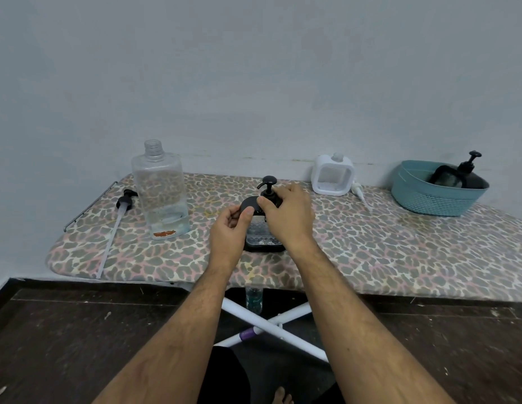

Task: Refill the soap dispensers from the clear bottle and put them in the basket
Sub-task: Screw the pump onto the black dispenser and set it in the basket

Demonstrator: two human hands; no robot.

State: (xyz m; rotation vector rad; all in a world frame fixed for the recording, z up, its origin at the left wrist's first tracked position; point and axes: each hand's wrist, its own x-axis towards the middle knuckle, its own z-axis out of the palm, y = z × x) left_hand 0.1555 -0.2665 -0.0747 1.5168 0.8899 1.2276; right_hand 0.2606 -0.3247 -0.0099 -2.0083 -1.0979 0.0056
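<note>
On the far left of the board, a black pump (123, 203) lies beside the uncapped clear bottle (160, 191), nearly drained. At centre, a black dispenser (264, 228) is gripped at its shoulder by the left hand (229, 228), while its pump collar is pinched by the right hand (289, 217), probably being screwed on. Further right, a white dispenser (333, 176) stands open, apparently unfilled. Far right, one dispenser (455, 176) already lies in the basket (434, 199).

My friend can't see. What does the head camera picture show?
Two hands hold a black soap dispenser on a leopard-print ironing board: the left hand steadies it, the right hand grips its pump. A clear bottle stands left; a blue basket sits right.
</note>
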